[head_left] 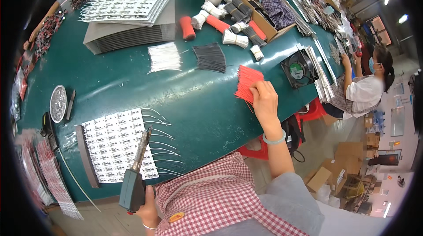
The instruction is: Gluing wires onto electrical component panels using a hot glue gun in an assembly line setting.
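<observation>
My left hand [149,206] is closed around the dark grip of a soldering gun [132,187], whose metal nozzle points up and away. Its tip overlaps the right side of a white circuit board panel [115,143] with several white wires [165,151] sticking out from its right edge. Over on the right, my right hand [264,100] reaches onto a flat bundle of red wires [247,79], thumb and fingers pinched together at its lower right end. Thin red ends show below the fingers; how many wires they grip is hidden. A green bangle circles that wrist.
Beyond lie bundles of white wires [164,57] and black wires [209,57]. A tall stack of board panels [128,2] stands far left. Left of the panel are a round metal dish [58,104] and tweezers [70,104]. A fan [299,69] stands right; a co-worker [365,81] sits beyond.
</observation>
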### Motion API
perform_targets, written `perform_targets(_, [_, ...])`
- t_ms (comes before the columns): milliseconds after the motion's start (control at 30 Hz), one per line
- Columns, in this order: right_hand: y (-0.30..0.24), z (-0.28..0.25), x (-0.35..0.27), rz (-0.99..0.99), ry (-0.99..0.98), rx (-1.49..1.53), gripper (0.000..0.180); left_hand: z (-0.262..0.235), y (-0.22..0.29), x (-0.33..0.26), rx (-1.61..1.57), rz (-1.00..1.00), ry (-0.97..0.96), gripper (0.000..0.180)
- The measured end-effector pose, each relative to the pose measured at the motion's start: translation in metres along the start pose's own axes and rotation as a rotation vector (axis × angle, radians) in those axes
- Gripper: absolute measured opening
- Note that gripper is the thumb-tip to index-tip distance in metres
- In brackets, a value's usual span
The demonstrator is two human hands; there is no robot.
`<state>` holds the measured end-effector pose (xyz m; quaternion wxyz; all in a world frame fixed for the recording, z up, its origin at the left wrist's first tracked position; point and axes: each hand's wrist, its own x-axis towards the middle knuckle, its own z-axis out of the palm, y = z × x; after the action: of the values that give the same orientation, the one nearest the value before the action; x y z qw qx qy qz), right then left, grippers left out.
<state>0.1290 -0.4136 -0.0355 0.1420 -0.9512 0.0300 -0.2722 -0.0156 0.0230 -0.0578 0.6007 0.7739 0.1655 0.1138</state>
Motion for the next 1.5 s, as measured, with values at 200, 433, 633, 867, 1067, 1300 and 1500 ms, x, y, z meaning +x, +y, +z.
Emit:
perform_targets(200, [-0.033,-0.016,0.029,-0.087,-0.019,0.082,0.009,0.011,0.04,0.013,-0.041,0.018,-0.017,0.034])
perform_targets(433, [-0.114,-0.015,0.076,-0.583,-0.458,-0.065,0.019,0.006,0.062,0.045,0.018,0.153,-0.169,0.034])
perform_targets(633, [-0.149,0.031,0.083,-0.906,-0.656,-0.312,0.02,0.003,0.061,0.043,-0.068,0.14,-0.098,0.035])
perform_targets(867, [-0.154,0.041,0.082,-0.937,-0.647,-0.402,0.017,0.005,0.047,0.039,-0.27,-0.062,0.018,0.035])
perform_targets(1067, [-0.167,0.054,0.083,-0.863,-0.517,-0.252,0.015,-0.001,0.045,0.047,-0.329,-0.206,0.021,0.037])
perform_targets(1300, [-0.201,0.082,0.074,-0.634,-0.402,0.551,0.023,0.0,0.059,0.065,-0.367,-0.248,-0.024,0.053])
perform_targets(1500, [-0.214,0.103,0.051,-0.597,-0.358,0.634,0.025,-0.004,0.055,0.071,-0.151,-0.193,-0.078,0.043])
